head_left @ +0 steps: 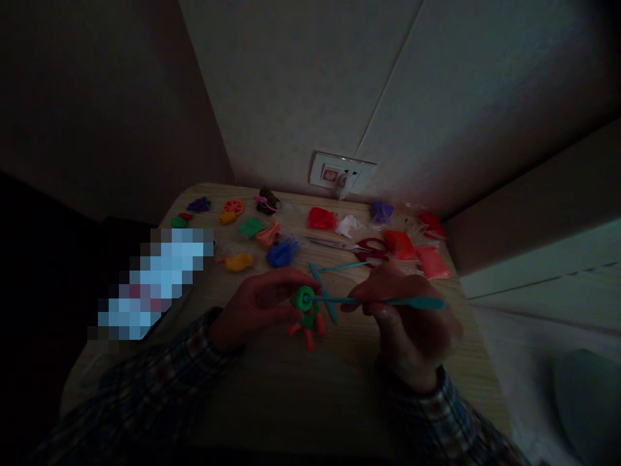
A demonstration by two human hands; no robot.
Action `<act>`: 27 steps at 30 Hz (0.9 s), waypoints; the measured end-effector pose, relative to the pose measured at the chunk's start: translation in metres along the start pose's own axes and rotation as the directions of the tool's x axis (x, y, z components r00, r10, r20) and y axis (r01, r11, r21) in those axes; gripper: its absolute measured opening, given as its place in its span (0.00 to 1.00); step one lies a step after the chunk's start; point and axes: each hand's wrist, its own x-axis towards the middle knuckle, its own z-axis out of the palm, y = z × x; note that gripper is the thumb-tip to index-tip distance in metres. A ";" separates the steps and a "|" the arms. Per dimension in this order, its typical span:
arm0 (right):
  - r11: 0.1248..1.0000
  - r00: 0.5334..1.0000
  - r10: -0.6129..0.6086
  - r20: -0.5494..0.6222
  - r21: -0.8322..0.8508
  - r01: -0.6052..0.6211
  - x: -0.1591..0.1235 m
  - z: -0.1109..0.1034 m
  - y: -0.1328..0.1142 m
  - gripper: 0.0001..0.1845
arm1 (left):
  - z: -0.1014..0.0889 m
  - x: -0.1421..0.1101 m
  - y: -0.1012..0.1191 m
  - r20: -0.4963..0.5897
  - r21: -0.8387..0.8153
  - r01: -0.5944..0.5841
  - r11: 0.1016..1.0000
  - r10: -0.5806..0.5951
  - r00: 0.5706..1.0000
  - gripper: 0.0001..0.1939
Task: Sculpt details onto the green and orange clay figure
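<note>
My left hand (264, 301) is closed around the head of a small clay figure (309, 320), which has a green head and body and orange-red limbs. In my right hand (410, 317) is a thin teal modelling tool (422, 302), gripped like a pen and held level. Its narrow tip touches the green head, where a small bluish spot shows. Just behind the figure, a flat teal tool (324, 294) lies on the wooden table (339, 388), with another thin teal tool (347, 266) beside it.
Red-handled scissors (372, 248) lie behind my hands among several bags of clay, including a blue one (282, 254) and a red one (323, 218). A lit, blurred screen (160, 281) stands at the left. On the wall is a socket (342, 173) with a plug.
</note>
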 end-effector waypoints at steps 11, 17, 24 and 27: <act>0.997 0.998 0.052 0.027 0.061 -0.054 0.002 -0.002 -0.001 0.11 | 0.005 -0.001 0.002 0.156 -0.187 0.106 0.977 -0.077 0.985 0.13; 0.996 0.998 0.044 -0.035 0.076 -0.041 0.002 0.001 -0.001 0.10 | 0.004 0.000 0.004 0.183 -0.189 0.147 0.971 -0.113 0.977 0.13; 0.991 0.998 0.057 0.038 0.118 -0.062 0.001 0.000 -0.004 0.11 | 0.002 -0.002 0.000 0.247 -0.277 0.225 0.934 -0.157 0.956 0.14; 0.988 0.995 0.071 0.063 0.132 -0.079 0.002 0.000 -0.005 0.11 | 0.001 -0.003 -0.002 0.260 -0.289 0.247 0.925 -0.172 0.950 0.14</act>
